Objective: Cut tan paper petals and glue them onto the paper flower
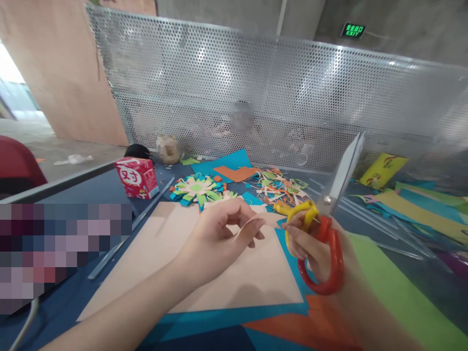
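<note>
My left hand (223, 231) hovers over a large cream sheet of paper (146, 263), thumb and fingertips pinched on a small cream paper piece (271, 219). That piece stretches toward the fingertips of my right hand (310, 243); whether they grip its far end I cannot tell. Scissors (330, 199) with red and yellow handles hang on my right hand, blades pointing up and to the right, away from the paper. Just beyond the sheet lies a layered paper flower (196, 187) in blue, green and cream.
Paper scraps (280, 187) are heaped behind the sheet, near blue paper (234, 158). A pink box (137, 178) stands at the left. Clear plastic strips (376, 219), a yellow packet (382, 170) and coloured paper (420, 209) lie right. A perforated metal panel (204, 87) borders the back.
</note>
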A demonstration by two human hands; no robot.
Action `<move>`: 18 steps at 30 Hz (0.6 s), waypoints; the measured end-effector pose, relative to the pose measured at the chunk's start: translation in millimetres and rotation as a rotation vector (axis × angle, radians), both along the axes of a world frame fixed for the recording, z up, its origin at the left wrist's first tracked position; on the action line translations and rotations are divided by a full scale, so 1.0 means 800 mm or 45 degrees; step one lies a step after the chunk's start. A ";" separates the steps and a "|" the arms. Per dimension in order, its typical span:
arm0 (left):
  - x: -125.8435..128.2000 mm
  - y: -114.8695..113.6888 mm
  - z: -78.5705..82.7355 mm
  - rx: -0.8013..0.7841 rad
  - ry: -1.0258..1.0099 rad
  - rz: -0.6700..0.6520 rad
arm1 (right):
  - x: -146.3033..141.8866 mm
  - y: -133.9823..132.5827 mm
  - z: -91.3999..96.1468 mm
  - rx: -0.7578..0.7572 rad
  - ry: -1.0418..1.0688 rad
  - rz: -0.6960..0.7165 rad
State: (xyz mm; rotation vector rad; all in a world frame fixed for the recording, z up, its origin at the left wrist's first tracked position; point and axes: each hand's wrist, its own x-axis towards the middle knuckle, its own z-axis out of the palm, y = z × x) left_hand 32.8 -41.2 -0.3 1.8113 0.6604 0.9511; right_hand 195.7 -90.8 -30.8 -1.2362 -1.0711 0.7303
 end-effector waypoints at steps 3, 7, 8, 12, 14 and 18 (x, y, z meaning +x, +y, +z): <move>0.002 -0.001 0.004 -0.041 0.008 -0.016 | -0.002 -0.001 0.003 -0.013 0.065 0.072; 0.002 -0.002 0.004 -0.105 0.053 -0.059 | -0.005 -0.006 0.002 -0.048 0.013 0.150; 0.002 -0.002 0.004 -0.123 0.064 -0.070 | -0.005 -0.006 0.002 -0.042 -0.006 0.150; 0.002 0.000 0.001 -0.171 0.076 -0.098 | -0.004 -0.007 0.001 -0.030 -0.028 0.133; 0.002 0.000 0.001 -0.184 0.073 -0.098 | -0.003 -0.008 0.001 -0.054 -0.003 0.136; 0.004 0.000 0.001 -0.206 0.062 -0.085 | -0.001 -0.010 0.001 -0.085 -0.009 0.130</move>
